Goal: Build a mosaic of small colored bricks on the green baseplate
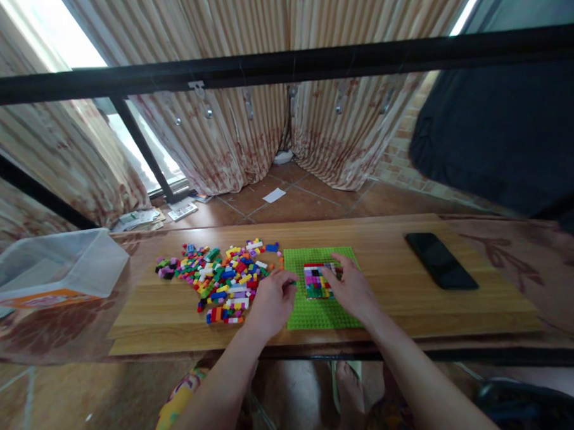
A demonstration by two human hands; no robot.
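A green studded baseplate (298, 316) lies on the wooden board. Near its middle sits a patchwork of small toy bricks (313, 280) in pink, purple, black, red, green and other colours. My left hand (274, 299) is over the baseplate's left edge, its fingers pinched together; a dark green speck shows at the fingertips, too small to name. My right hand (351, 287) reaches over the right side of the patchwork, thumb and forefinger apart, the thumb seeming to rest on the bricks. It covers part of them. Beside my left hand spreads a pile of loose bricks (227, 274).
A black phone (440, 260) lies at the right on the wooden board (387, 236). A translucent plastic bin (74, 256) stands at the far left. A dark metal rail (280, 64) crosses in front of the curtains (245, 134). Papers (273, 195) lie on the tiled floor.
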